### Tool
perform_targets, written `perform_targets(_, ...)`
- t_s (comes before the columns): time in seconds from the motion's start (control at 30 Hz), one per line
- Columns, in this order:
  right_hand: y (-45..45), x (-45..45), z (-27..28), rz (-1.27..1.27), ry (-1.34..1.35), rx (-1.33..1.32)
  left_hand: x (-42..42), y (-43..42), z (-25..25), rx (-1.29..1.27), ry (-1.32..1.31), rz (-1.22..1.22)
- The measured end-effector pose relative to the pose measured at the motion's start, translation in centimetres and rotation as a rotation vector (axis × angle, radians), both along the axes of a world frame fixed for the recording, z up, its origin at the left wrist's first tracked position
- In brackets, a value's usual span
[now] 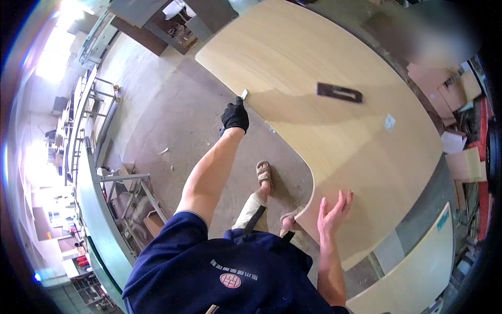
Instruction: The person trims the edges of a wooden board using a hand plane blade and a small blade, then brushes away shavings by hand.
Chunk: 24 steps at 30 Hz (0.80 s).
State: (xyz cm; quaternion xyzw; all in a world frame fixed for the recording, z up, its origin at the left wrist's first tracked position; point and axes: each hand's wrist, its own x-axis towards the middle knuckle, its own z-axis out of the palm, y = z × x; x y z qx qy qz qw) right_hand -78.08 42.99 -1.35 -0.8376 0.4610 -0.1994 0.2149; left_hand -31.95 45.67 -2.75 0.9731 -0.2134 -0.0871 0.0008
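Observation:
My left hand (235, 116), in a black glove, is closed around a small flat-bladed tool (244, 94) with a pale blade. That blade is at the long inner edge of a large curved wood-grain panel (282, 57). Bare and slightly blurred, my right hand (333, 215) is over the panel's near end with its fingers apart; whether it touches the surface I cannot tell. On the panel lie a dark brown slotted piece (340, 92) and a small whitish patch (389, 122).
A second pale curved panel (418, 272) is low on the right. Board scraps (434, 94) are piled along the right side. At left stand a long green-topped table (107, 209) and metal frames (125, 178). Dark cabinets (157, 26) are at the back. Concrete floor (157, 104) shows between.

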Motion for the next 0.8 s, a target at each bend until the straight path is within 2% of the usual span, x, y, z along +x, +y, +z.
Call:
perform_targets(0.13, -3.6, 8.3, 0.2, -0.006, -0.042, 0.001, 6.1, 0.4, -0.2, -0.021, -0.022, 0.014)
perform_targets(0.23, -5.7, 12.8, -2.3, -0.065, -0.104, -0.033, 10.3, 0.9, -0.6, -0.022, -0.048, -0.015)
perform_targets(0.27, -6.0, 13.7, -2.6, -0.069, -0.032, -0.103, 11.7, 0.9, -0.4, -0.019, -0.056, -0.025)
perform_targets(0.37, -5.9, 13.6, -2.8, -0.077, 0.105, -0.267, 15.1, 0.8, 0.3, -0.008, 0.005, 0.021)
perform_targets(0.8, -6.1, 14.6, -2.4, -0.097, 0.184, -0.242, 29.3, 1.7, 0.3, -0.013, 0.049, 0.019)
